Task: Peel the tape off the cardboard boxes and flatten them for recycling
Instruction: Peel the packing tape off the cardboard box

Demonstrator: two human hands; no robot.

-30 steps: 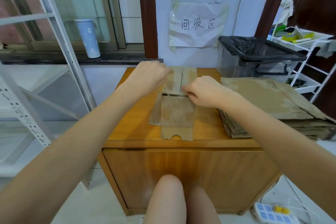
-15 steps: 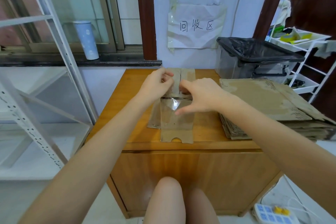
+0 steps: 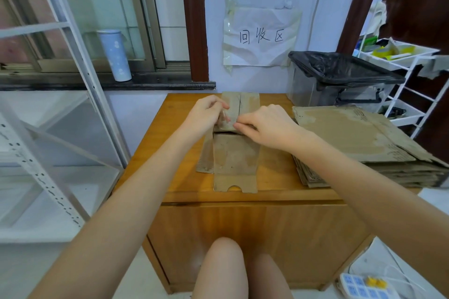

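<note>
We work on the box (image 3: pixel 235 153), which lies already flat in the middle of the cabinet (image 3: pixel 274 177), just left of the stack (image 3: pixel 359 143) of flattened cardboard. Our left hand (image 3: pixel 206 114) pinches a clear piece of tape (image 3: pixel 223 120) at the fold of the box, and our right hand (image 3: pixel 264 126) has its fingers curled at the same place; it seems to grip the tape too, but we cannot tell this for sure.

We judge that the tape can tear if we pull it too fast, and a piece would stay on the cardboard. It can also stick to our fingers or take the paper surface with it.

The long axis of the box runs from us toward the wall. The notched flap points to us, the split flaps point away.
</note>
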